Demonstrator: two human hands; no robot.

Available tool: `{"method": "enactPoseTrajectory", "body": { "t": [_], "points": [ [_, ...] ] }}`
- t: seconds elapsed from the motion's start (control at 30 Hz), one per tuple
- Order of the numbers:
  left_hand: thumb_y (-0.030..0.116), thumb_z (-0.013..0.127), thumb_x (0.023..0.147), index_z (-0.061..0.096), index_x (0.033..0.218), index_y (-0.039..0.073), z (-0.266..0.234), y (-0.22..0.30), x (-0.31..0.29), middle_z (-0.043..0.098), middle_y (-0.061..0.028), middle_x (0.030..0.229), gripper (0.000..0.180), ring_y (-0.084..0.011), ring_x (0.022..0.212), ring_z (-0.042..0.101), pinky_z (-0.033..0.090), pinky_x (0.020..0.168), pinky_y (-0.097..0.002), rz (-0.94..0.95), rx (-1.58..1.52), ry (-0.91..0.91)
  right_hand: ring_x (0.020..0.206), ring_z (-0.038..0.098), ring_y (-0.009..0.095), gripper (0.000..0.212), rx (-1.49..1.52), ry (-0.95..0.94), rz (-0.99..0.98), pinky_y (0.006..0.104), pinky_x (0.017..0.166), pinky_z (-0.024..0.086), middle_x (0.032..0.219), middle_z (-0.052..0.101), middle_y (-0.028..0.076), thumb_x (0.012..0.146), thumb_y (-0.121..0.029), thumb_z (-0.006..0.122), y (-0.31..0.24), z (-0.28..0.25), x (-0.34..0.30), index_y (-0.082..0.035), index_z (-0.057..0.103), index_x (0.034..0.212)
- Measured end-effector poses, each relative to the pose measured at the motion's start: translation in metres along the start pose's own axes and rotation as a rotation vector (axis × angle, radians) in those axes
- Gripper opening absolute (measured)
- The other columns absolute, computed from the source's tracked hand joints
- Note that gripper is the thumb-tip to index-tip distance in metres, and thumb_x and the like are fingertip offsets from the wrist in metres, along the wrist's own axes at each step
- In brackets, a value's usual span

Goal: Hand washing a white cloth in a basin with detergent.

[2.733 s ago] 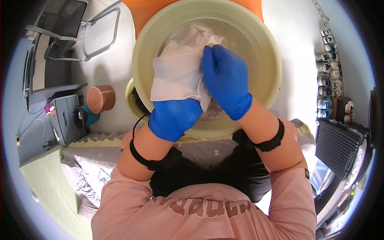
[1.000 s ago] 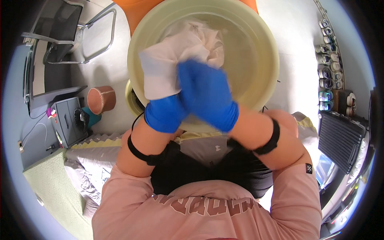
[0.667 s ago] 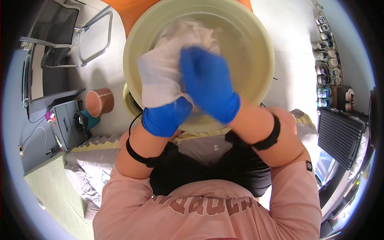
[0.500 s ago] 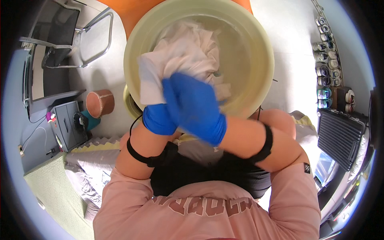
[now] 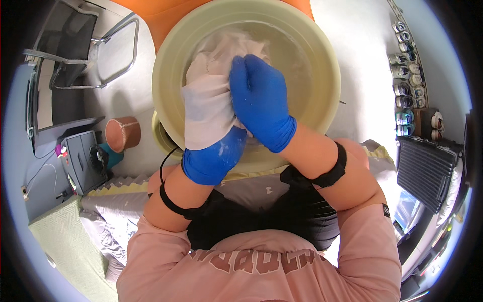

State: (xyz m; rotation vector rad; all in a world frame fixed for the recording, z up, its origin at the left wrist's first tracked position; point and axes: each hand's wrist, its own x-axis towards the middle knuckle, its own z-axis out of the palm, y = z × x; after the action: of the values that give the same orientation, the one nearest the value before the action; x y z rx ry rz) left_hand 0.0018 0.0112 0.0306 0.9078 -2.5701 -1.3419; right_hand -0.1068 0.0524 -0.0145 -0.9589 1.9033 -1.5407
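A wet, pale pinkish-white cloth (image 5: 207,108) lies bunched in a large cream-coloured basin (image 5: 329,90) with cloudy water. My right hand (image 5: 262,98), in a blue rubber glove, is closed on the cloth, thumb and fingers pressed together. Just below it, my left hand (image 5: 215,157), also blue-gloved, reaches under the cloth. Fabric drapes over that hand and hides its fingers, so their grip cannot be seen. White suds or wet spots show on the back of the left glove.
A second, smaller cream basin (image 5: 160,135) is partly tucked under the large one. To the left stand a brown bin (image 5: 123,135), a grey cabinet (image 5: 83,158) and a metal-framed chair (image 5: 118,55). Shoes (image 5: 404,89) and a black suitcase (image 5: 426,171) line the right side.
My right hand has moved up and right, from across the left wrist onto the cloth. The left hand has shifted slightly right and down, and the cloth now drapes over it.
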Motion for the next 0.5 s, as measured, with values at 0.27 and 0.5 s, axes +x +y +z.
{"method": "enactPoseTrajectory", "body": {
  "t": [0.27, 0.5],
  "points": [
    [0.004, 0.062, 0.073, 0.066, 0.093, -0.003, 0.003, -0.002, 0.009, 0.062, -0.0135, 0.108, 0.022, -0.0217, 0.098, 0.060, 0.044, 0.089, -0.0286, 0.516, -0.001, 0.408, 0.058, 0.059, 0.038, 0.028, 0.041, -0.144, -0.102, 0.0402, 0.057, 0.048, 0.064, 0.056, 0.021, 0.094, -0.019, 0.053, 0.001, -0.005, -0.002, 0.001, 0.055, 0.076],
    [0.027, 0.040, 0.100, 0.042, 0.134, 0.003, 0.021, -0.012, 0.001, 0.052, -0.0122, 0.124, 0.041, -0.0235, 0.114, 0.052, 0.042, 0.099, -0.0326, -0.005, -1.232, 0.147, 0.062, 0.056, 0.040, 0.026, -0.055, -0.162, -0.269, 0.0400, 0.058, 0.045, 0.068, 0.055, 0.022, 0.094, -0.019, 0.052, -0.005, 0.008, -0.036, 0.000, 0.057, 0.076]
  ]
}}
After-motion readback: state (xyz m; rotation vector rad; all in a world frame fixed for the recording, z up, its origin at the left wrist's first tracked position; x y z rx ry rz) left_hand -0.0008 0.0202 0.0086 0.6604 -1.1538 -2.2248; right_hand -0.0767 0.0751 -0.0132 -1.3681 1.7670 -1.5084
